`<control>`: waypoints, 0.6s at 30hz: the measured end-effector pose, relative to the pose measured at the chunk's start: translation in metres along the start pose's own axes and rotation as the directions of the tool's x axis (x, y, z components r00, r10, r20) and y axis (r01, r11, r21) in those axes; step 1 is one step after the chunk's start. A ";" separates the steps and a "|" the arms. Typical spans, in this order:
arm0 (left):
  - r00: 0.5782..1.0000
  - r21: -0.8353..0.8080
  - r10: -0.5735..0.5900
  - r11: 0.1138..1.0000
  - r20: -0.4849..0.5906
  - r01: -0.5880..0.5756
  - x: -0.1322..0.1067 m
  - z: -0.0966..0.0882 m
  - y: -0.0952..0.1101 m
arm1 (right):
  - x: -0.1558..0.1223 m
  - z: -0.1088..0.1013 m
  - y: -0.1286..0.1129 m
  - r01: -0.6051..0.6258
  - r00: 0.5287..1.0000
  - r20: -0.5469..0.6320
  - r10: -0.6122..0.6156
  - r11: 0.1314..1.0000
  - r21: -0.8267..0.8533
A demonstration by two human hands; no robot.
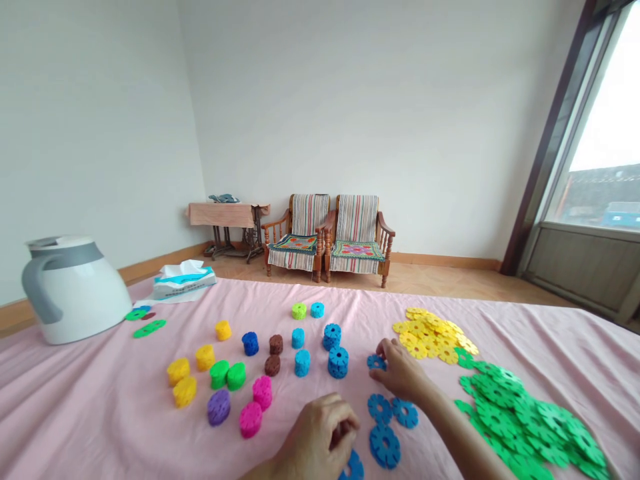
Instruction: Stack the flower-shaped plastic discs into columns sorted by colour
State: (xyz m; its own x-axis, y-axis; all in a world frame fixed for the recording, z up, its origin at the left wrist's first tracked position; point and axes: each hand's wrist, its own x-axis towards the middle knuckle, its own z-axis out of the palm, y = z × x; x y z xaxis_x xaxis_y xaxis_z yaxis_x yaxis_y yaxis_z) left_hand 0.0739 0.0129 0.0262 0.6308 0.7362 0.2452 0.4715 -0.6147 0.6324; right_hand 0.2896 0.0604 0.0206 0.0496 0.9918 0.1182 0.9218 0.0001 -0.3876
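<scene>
Near the middle right of the pink cloth, my right hand (400, 373) has thumb and forefinger at opposite edges of a blue notched snowflake disc (376, 362), which looks pinched. My left hand (323, 437) is closed lower down, fingers curled inward; whatever it holds, if anything, is hidden. Beside it lies a partly covered blue disc (354, 467). Between the hands are more loose blue discs, one pair (385, 445) apparently overlapping. Left of my right hand stand two stacks of blue discs, the nearer stack (338, 362) just in front of the farther stack (332, 337).
Small colour-sorted stacks, including pink (251, 420), purple (219, 407) and yellow (185, 391), stand to the left. Loose yellow discs (433, 333) and green discs (530, 417) form piles at right. A white jug (83, 293) and tissue pack (184, 280) stand far left.
</scene>
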 end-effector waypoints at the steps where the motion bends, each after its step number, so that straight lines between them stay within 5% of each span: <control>1: 1.000 0.001 0.003 1.000 -0.001 -0.003 0.000 0.000 0.000 | 0.000 0.000 0.000 -0.006 1.000 -0.001 0.006 1.000 0.001; 10: 0.999 0.027 0.039 0.999 -0.001 -0.039 -0.004 -0.002 0.002 | 0.000 0.001 0.000 -0.027 0.999 -0.022 0.028 0.998 0.063; 15: 0.999 0.014 0.048 0.999 0.000 -0.048 -0.005 -0.002 0.002 | 0.006 0.004 -0.002 -0.026 0.999 -0.011 0.030 0.964 0.264; 18: 0.999 -0.007 0.036 0.999 -0.038 -0.037 -0.007 -0.002 0.002 | 0.006 -0.002 -0.007 -0.074 0.995 0.098 0.034 0.890 0.449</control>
State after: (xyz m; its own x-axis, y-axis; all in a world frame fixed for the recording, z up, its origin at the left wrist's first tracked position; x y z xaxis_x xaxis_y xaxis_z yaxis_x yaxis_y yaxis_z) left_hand 0.0693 0.0075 0.0272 0.6239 0.7235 0.2955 0.4439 -0.6392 0.6280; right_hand 0.2846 0.0658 0.0259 0.0428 0.9990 0.0149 0.6444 -0.0162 -0.7645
